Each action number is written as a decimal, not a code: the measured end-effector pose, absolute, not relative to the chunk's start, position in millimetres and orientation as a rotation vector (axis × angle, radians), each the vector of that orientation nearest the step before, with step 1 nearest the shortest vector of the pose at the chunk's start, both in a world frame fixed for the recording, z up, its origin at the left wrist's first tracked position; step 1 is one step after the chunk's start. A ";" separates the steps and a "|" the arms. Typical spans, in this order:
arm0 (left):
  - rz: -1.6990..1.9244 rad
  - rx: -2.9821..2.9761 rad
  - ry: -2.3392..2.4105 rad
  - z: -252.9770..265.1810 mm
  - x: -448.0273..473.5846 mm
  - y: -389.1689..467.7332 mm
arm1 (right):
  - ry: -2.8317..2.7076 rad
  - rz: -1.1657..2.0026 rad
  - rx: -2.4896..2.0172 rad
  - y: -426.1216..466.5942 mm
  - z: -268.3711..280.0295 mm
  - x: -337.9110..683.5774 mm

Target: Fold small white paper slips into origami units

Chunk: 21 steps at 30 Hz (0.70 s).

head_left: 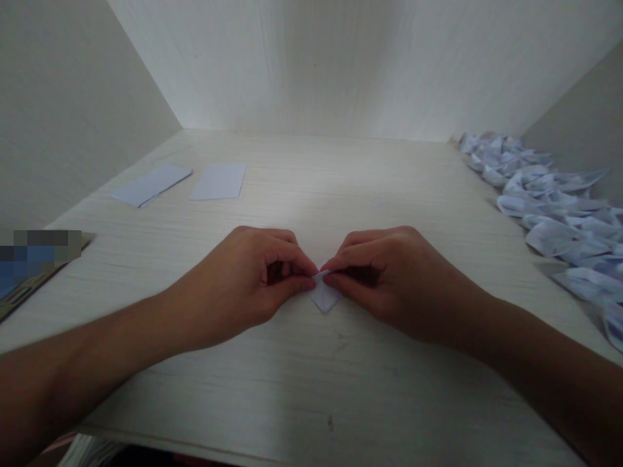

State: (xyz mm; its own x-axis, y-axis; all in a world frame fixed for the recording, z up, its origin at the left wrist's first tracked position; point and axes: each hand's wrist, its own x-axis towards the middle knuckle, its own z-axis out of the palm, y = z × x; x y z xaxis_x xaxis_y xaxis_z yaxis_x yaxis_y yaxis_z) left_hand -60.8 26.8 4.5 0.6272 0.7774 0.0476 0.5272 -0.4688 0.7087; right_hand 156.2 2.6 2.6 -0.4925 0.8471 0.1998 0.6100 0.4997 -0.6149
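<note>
Left hand (243, 275) and right hand (406, 282), both bare and slim-fingered, with narrow wrists (170, 314) and uncovered forearms (92, 360).

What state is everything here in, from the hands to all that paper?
Small paper: folded, one corner pointing toward the camera.
Left hand: pinching the paper's left side.
Right hand: pinching its right side.
Far-left paper: lying flat, seemingly stacked.
Square sheet: lying flat.
Paper pieces at right: folded, heaped together.
Left-edge item: pixelated, cannot tell.
</note>
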 end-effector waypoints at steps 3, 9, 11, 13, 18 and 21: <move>0.457 2.198 0.994 5.2 -62.3 28.3 | -2.270 0.646 -1.179 3.1 1.8 157.2; 0.423 2.268 0.900 5.8 -66.8 33.2 | -2.314 0.541 -1.041 -2.9 -8.2 165.0; 0.426 2.311 0.837 5.2 -69.0 34.5 | -2.344 0.436 -0.962 -6.1 -11.7 169.5; 0.432 2.366 0.783 4.7 -71.3 34.3 | -2.378 0.335 -0.882 -8.2 -13.5 173.5; 0.441 2.553 0.660 3.0 -75.5 27.6 | -2.454 0.224 -0.785 -10.3 -13.0 177.4; 0.487 2.642 0.604 0.0 -76.4 23.2 | -2.459 0.228 -0.777 -12.0 -13.2 177.2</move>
State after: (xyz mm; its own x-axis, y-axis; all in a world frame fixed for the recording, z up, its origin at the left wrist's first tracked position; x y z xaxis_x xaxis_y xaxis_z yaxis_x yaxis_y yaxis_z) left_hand -76.4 23.2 0.0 0.8471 0.4720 0.2442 0.3382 -0.8332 0.4375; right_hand 177.2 -12.0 -13.2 -0.6843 0.5737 0.4501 0.4813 0.8190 -0.3122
